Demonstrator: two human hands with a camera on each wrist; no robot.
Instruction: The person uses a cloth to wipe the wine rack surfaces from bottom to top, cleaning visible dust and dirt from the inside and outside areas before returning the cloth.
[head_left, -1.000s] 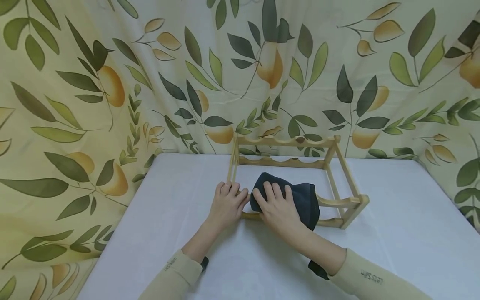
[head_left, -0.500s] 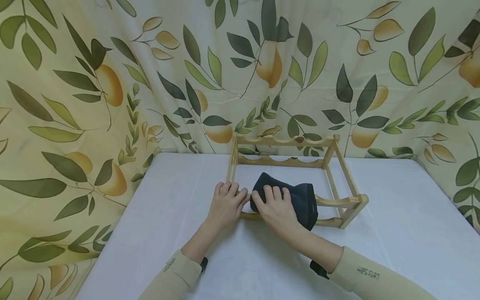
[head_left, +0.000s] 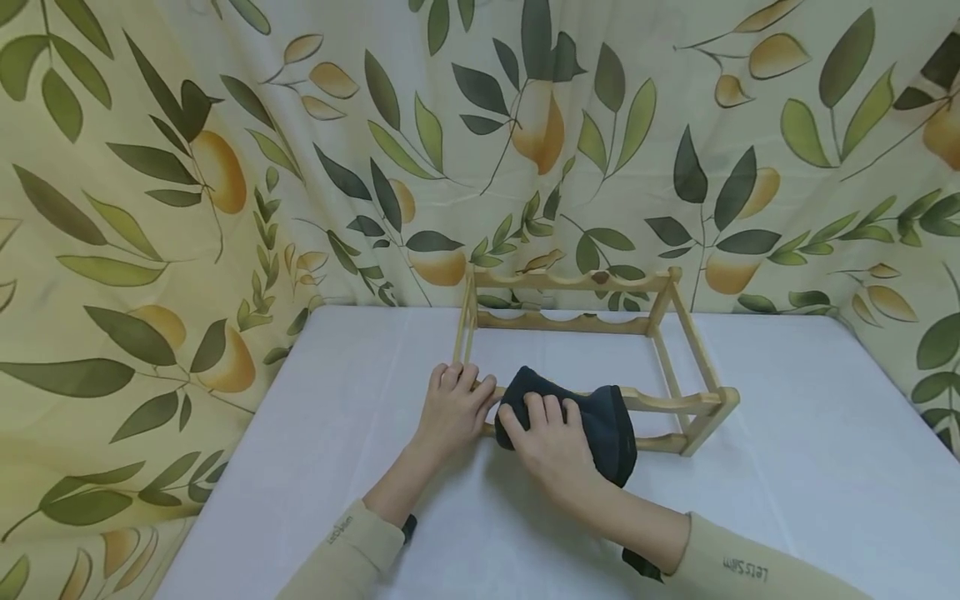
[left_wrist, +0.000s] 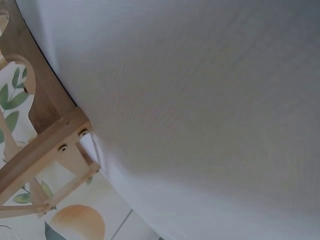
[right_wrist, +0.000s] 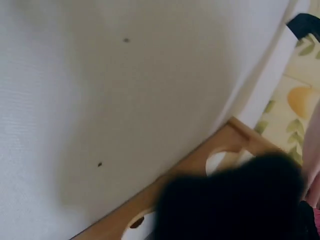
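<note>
A light wooden rack with scalloped rails stands on the white-covered table. At its front left corner, my left hand grips the frame with the fingers bent over the top. My right hand holds a folded dark navy cloth against the middle of the front rails, partly covering them. In the right wrist view the cloth is a blurred dark mass overlapping the rack's wood. The left wrist view shows one screwed corner of the rack; the left hand is out of that picture.
White cloth covers the table. A curtain printed with leaves and orange fruit hangs behind it and along the left side. The rack's back rails stand close to the curtain.
My right hand and the dark cloth have moved down the rack's front, toward me, uncovering more of the upper front rail. My left hand and the rack stay in place.
</note>
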